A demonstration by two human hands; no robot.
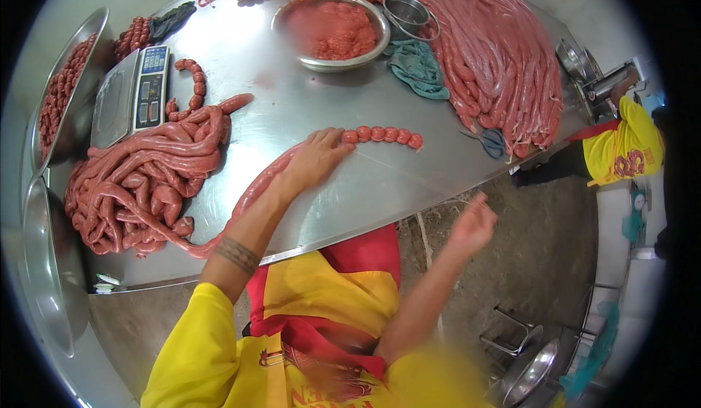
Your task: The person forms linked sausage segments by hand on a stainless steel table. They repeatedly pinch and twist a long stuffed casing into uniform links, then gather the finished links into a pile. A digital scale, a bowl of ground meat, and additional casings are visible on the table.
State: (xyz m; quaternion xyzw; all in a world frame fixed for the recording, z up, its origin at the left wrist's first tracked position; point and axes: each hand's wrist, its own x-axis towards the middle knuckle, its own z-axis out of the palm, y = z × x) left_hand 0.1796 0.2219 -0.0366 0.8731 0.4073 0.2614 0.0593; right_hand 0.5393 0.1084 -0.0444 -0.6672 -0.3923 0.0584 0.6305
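My left hand (318, 159) is closed over a long sausage rope (264, 176) on the steel table (292, 222). Beyond its fingers a short row of tied round links (382, 135) points right. A thin pale string (409, 168) runs taut from the links near that hand to my right hand (472, 227). The right one, held out past the table's front edge, pinches the string between closed fingertips. On the left, the rope joins a tangled heap of untied sausage (139, 181). A curved strand of tied links (196, 83) lies just behind that heap.
A bowl of ground meat (383, 39), an empty metal pot (406, 15), a green cloth (416, 68) and blue-handled scissors (493, 143) sit beside a large sausage pile (489, 57). A digital scale (151, 86) stands left. Another person (624, 145) works at right.
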